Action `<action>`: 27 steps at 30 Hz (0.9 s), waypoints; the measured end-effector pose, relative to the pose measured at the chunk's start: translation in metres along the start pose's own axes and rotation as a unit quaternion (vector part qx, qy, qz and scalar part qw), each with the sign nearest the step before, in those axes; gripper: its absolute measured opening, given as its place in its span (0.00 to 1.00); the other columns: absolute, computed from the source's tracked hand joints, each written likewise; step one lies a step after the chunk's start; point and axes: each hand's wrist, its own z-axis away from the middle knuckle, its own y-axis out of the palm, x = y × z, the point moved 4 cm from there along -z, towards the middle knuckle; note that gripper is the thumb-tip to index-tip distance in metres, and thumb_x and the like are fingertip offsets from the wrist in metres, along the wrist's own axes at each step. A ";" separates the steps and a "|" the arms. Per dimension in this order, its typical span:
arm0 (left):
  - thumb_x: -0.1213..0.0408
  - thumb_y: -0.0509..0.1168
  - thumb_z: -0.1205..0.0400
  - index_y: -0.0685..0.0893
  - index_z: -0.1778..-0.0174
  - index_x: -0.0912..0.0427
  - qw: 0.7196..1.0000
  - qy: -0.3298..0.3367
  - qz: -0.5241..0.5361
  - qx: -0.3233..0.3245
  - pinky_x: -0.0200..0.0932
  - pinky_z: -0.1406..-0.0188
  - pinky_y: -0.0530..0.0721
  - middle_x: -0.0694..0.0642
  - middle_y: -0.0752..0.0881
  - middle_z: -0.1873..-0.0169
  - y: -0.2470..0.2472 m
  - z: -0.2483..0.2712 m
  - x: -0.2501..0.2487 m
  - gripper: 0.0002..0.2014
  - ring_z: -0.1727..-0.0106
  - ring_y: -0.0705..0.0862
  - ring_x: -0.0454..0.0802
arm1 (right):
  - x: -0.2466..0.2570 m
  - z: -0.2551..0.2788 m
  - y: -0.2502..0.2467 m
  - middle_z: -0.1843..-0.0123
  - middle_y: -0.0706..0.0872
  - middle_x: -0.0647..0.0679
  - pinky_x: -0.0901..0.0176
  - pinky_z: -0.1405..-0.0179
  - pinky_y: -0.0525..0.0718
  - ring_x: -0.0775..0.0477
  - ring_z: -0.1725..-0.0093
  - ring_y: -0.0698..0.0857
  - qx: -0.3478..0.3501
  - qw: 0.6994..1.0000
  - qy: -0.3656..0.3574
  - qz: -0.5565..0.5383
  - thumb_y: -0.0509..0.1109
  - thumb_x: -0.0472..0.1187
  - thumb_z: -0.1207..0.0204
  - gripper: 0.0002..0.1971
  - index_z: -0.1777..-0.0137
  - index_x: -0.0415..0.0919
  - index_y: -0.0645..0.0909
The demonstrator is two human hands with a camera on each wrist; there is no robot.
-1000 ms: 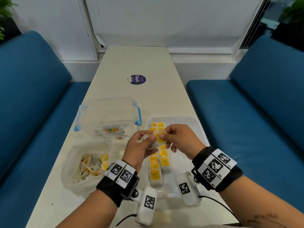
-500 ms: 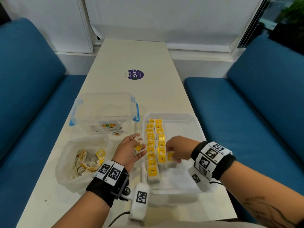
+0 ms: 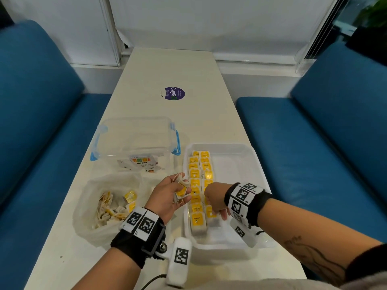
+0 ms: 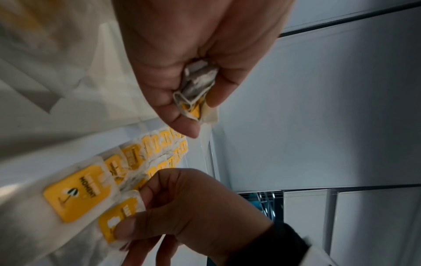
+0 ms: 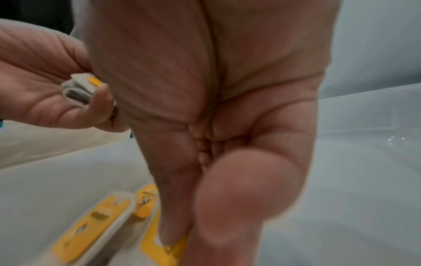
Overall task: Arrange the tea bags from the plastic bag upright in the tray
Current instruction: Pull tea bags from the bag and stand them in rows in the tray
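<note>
A white tray (image 3: 247, 155) holds two rows of upright tea bags (image 3: 195, 174) with yellow tags along its left side. My right hand (image 3: 215, 203) reaches down into the tray and pinches the nearest tea bag of the right row (image 4: 118, 218) between thumb and fingers (image 5: 173, 232). Just left of the tray, my left hand (image 3: 178, 192) is palm up and holds a small bunch of tea bags (image 4: 196, 90) in curled fingers. The plastic bag (image 3: 83, 206) with several more tea bags (image 3: 111, 208) lies open at the left.
A clear lidded box (image 3: 136, 139) with blue clips stands behind the plastic bag. A purple sticker (image 3: 174, 93) is further up the white table (image 3: 167, 65). Blue sofas (image 3: 335, 132) flank both sides. The tray's right half shows bare floor.
My right hand has come down from in front of me into the tray with one tea bag. The left hand has moved left and lower, keeping the other bags.
</note>
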 end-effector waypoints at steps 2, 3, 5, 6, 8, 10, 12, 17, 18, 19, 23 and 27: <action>0.80 0.53 0.20 0.79 0.46 0.58 1.000 -0.005 0.002 0.003 0.47 0.58 0.86 0.59 0.83 0.52 -0.001 0.000 0.000 0.16 0.57 0.85 0.54 | -0.002 -0.005 0.002 0.56 0.91 0.33 0.48 0.53 0.89 0.44 0.72 0.84 0.010 1.000 0.002 -0.011 0.66 0.32 0.21 0.10 0.65 0.30 0.78; 0.81 0.52 0.20 0.79 0.45 0.59 1.000 -0.008 0.003 0.004 0.48 0.56 0.86 0.60 0.84 0.52 -0.001 0.000 0.000 0.16 0.57 0.86 0.55 | -0.004 -0.006 0.004 0.64 0.91 0.36 0.47 0.46 0.87 0.44 0.70 0.85 0.017 1.000 0.003 -0.014 0.67 0.32 0.22 0.12 0.68 0.31 0.79; 0.81 0.52 0.20 0.78 0.43 0.60 1.000 -0.014 0.005 0.006 0.50 0.56 0.87 0.61 0.84 0.51 -0.002 0.000 0.000 0.17 0.57 0.87 0.56 | -0.004 -0.005 0.003 0.78 0.87 0.43 0.49 0.45 0.87 0.48 0.76 0.85 0.029 0.999 0.006 -0.019 0.68 0.35 0.22 0.13 0.68 0.32 0.81; 0.81 0.52 0.20 0.77 0.43 0.60 1.000 -0.017 0.007 0.007 0.50 0.56 0.87 0.62 0.84 0.51 -0.002 0.000 0.000 0.17 0.57 0.87 0.56 | -0.004 -0.002 0.001 0.79 0.87 0.44 0.52 0.50 0.86 0.53 0.81 0.83 0.024 1.000 0.004 -0.018 0.70 0.37 0.23 0.13 0.68 0.33 0.81; 0.82 0.52 0.20 0.77 0.43 0.61 1.000 -0.023 0.010 0.010 0.50 0.58 0.87 0.63 0.85 0.52 -0.002 0.001 0.001 0.17 0.59 0.89 0.56 | -0.002 0.010 -0.008 0.66 0.91 0.40 0.63 0.65 0.81 0.59 0.91 0.76 -0.008 1.000 0.000 0.005 0.72 0.41 0.24 0.17 0.72 0.36 0.76; 0.81 0.54 0.20 0.78 0.42 0.62 0.999 -0.030 0.011 0.016 0.49 0.60 0.88 0.62 0.86 0.54 -0.002 0.001 0.002 0.16 0.63 0.90 0.54 | -0.005 0.024 -0.022 0.59 0.90 0.38 0.68 0.77 0.74 0.56 0.89 0.76 -0.069 0.998 -0.002 0.011 0.72 0.42 0.24 0.17 0.70 0.36 0.73; 0.79 0.56 0.19 0.78 0.40 0.62 0.999 -0.033 -0.001 0.027 0.47 0.62 0.89 0.60 0.88 0.55 -0.001 0.001 0.001 0.15 0.63 0.91 0.53 | -0.015 0.035 -0.037 0.67 0.83 0.44 0.67 0.82 0.74 0.53 0.79 0.79 -0.127 0.989 -0.008 -0.070 0.71 0.40 0.23 0.10 0.57 0.33 0.77; 0.76 0.56 0.17 0.81 0.49 0.61 0.998 -0.029 -0.007 0.055 0.45 0.62 0.88 0.58 0.89 0.59 0.012 0.006 -0.006 0.10 0.62 0.91 0.51 | -0.032 0.068 -0.062 0.71 0.83 0.49 0.68 0.84 0.73 0.61 0.83 0.78 -0.254 0.920 -0.098 -0.282 0.70 0.34 0.25 0.05 0.55 0.41 0.76; 0.75 0.56 0.17 0.82 0.48 0.61 0.997 -0.032 0.002 0.063 0.46 0.61 0.89 0.59 0.89 0.57 0.015 0.007 -0.007 0.10 0.61 0.91 0.52 | -0.029 0.074 -0.063 0.73 0.83 0.50 0.69 0.85 0.72 0.62 0.85 0.77 -0.262 0.908 -0.127 -0.301 0.70 0.33 0.26 0.05 0.55 0.41 0.77; 0.74 0.55 0.16 0.81 0.46 0.62 0.997 -0.036 0.017 0.071 0.47 0.61 0.89 0.61 0.89 0.56 0.019 0.007 -0.008 0.11 0.60 0.91 0.54 | -0.026 0.079 -0.062 0.73 0.83 0.50 0.68 0.84 0.72 0.62 0.85 0.77 -0.264 0.899 -0.149 -0.315 0.70 0.32 0.26 0.05 0.55 0.41 0.78; 0.68 0.55 0.15 0.80 0.36 0.64 0.994 -0.048 0.073 0.072 0.51 0.60 0.89 0.66 0.86 0.47 0.027 0.010 -0.010 0.14 0.57 0.90 0.58 | -0.013 0.080 -0.050 0.69 0.81 0.51 0.67 0.76 0.76 0.57 0.75 0.79 -0.312 0.871 -0.182 -0.333 0.75 0.37 0.29 0.08 0.61 0.46 0.78; 0.66 0.56 0.15 0.81 0.38 0.64 0.992 -0.035 0.089 0.087 0.53 0.56 0.88 0.65 0.86 0.46 0.031 0.013 -0.009 0.13 0.56 0.89 0.58 | -0.011 0.079 -0.038 0.64 0.79 0.53 0.66 0.69 0.74 0.56 0.67 0.78 -0.361 0.835 -0.176 -0.378 0.78 0.49 0.32 0.15 0.53 0.46 0.76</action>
